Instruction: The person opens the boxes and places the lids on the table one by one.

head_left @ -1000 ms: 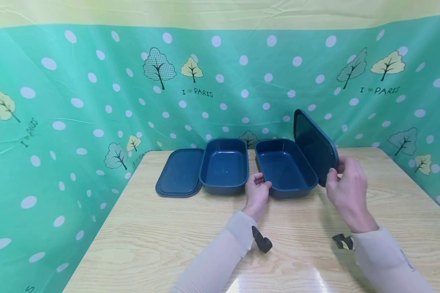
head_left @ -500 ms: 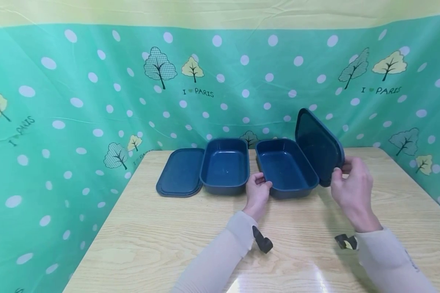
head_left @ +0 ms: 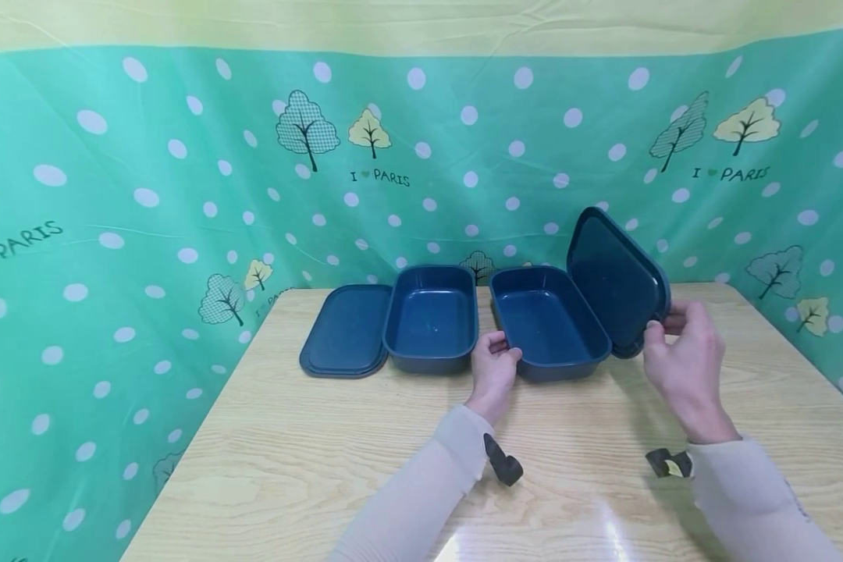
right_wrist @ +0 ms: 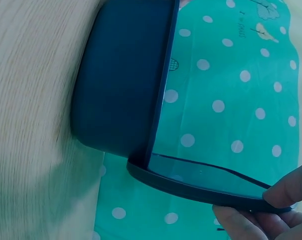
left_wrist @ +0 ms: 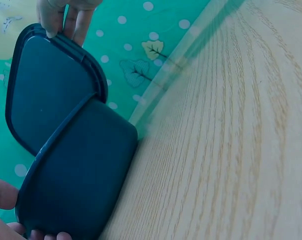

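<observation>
A dark blue lid (head_left: pixel 618 285) leans upright and tilted beside the right-hand food container (head_left: pixel 551 320), its left edge close to the container's right rim. My right hand (head_left: pixel 688 367) pinches the lid's near right edge between thumb and fingers; the right wrist view shows the thumb (right_wrist: pixel 288 187) on the inner face. With thumb and curled fingers, my left hand (head_left: pixel 494 375) grips the near left corner of the same container. In the left wrist view its fingertips (left_wrist: pixel 63 236) press the container's outer wall (left_wrist: pixel 86 175). The container is uncovered and its inside looks bare.
A second dark blue container (head_left: pixel 432 320), uncovered, stands just left of my left hand. Another lid (head_left: pixel 347 328) lies flat at its left side. All rest on a wooden table (head_left: pixel 309 476), with a green dotted cloth (head_left: pixel 407 195) hanging behind and at the sides.
My right hand has moved right, tilting the lid further outward from the container. The left hand and the container have stayed in place.
</observation>
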Demonstrator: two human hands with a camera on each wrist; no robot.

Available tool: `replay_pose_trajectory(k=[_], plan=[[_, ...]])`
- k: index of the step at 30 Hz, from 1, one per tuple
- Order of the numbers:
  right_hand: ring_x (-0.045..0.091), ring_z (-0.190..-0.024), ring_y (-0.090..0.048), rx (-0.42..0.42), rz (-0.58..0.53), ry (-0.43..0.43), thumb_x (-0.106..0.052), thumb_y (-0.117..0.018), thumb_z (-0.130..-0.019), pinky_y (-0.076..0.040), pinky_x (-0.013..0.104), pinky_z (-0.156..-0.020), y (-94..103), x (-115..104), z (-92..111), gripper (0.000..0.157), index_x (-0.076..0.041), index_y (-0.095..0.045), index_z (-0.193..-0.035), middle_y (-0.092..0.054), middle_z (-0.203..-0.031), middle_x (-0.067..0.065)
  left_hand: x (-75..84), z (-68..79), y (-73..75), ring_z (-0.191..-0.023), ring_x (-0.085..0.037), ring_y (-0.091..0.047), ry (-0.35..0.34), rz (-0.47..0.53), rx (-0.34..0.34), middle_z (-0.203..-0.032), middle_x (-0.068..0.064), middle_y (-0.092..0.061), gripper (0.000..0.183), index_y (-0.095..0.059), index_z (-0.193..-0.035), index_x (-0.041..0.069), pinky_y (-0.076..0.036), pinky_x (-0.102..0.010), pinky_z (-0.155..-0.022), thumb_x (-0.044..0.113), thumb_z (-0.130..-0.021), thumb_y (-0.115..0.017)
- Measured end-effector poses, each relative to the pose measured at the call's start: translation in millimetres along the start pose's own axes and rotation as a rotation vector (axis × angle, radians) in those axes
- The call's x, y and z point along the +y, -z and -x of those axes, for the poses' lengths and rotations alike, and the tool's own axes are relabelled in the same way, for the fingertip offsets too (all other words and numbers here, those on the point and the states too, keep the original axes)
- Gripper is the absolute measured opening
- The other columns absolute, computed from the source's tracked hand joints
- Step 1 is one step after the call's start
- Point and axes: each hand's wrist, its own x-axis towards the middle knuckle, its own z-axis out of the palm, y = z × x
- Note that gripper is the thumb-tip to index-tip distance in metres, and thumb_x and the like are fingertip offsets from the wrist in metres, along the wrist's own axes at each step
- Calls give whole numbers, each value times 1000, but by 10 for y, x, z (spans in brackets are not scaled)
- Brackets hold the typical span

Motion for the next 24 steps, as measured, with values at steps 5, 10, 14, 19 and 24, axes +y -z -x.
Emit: replay_pose_trajectory(k=[5,10,14,19,24], plan=[[24,-87,-53,-12,8,-44,-3,-53,-88,-35,27,-76,22,21,-5,30,5,-53,-117,-58,-99,19,-12,-5,0,-95,-20,-58,-8,-5,-2,-104,-11,-58,31,-56,-114,1,-51,-33,-86,-4,-84,-64],[18,-87,-50,-25,3,-81,-6,-52,-89,-34,26,-76,46,38,-15,31,4,-52,-118,-57,-100,16,-19,1,-9,-94,-21,-58,-27,5,9,-105,-14,-59,33,-56,-113,-1,-51,-33,-84,-6,-81,-64],[18,-88,-49,-35,3,-112,-7,-51,-90,-34,27,-76,62,50,-20,32,3,-52,-120,-56,-101,15,-24,5,-15,-94,-21,-58,-32,11,16,-105,-15,-59,33,-56,-112,-2,-51,-33,-83,-7,-81,-64],[19,-88,-50,-51,9,-151,-10,-51,-90,-35,27,-73,81,86,-30,36,3,-50,-124,-55,-103,14,-22,7,-16,-94,-21,-58,-32,12,18,-107,-17,-58,33,-56,-113,-3,-51,-33,-83,-7,-81,-63],[13,-86,-50,-50,5,-177,-11,-52,-91,-36,24,-69,94,113,-39,37,2,-49,-124,-55,-103,12,-22,5,-16,-94,-21,-58,-29,6,22,-103,-12,-58,32,-56,-112,-1,-52,-32,-83,-7,-81,-64]])
